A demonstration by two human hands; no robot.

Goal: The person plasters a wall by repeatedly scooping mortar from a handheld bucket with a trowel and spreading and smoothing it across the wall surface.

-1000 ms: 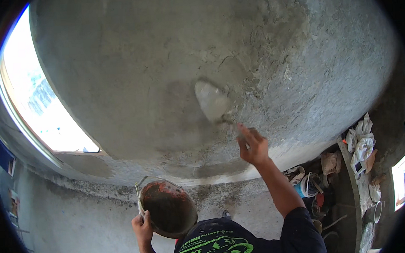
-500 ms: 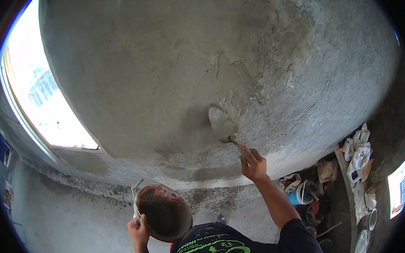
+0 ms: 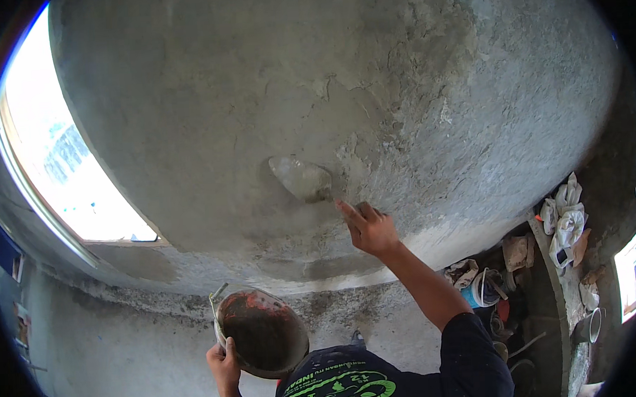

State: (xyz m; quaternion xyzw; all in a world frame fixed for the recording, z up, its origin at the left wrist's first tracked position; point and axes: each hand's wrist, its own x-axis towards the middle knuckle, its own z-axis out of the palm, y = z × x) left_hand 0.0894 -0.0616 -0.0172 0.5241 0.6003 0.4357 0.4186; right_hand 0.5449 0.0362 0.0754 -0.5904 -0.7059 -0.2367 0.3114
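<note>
In my right hand (image 3: 371, 228) is a trowel (image 3: 301, 179), its fingers wrapped round the handle. The rounded metal blade lies against or very close to the wall (image 3: 208, 118), on darker, damp-looking plaster. Rougher, paler plaster spreads to the right of the blade. Low on the left, my left hand (image 3: 224, 364) grips the rim of a bucket (image 3: 263, 332), thumb over the edge. The bucket is tilted so its dark inside shows, with reddish patches near the upper rim. A pale handle (image 3: 217, 302) stands up along the bucket's left side.
A bright window opening (image 3: 75, 159) cuts the wall at the left. To the right, a light-blue and white bucket (image 3: 479, 291), crumpled bags (image 3: 567, 223) and a grey bucket (image 3: 588, 326) stand by a narrow ledge. Rough debris (image 3: 337, 304) lines the concrete floor along the wall's base.
My right hand has moved left across the wall with the trowel, and the blade has turned to point further left. My left hand and the bucket stay nearly in place.
</note>
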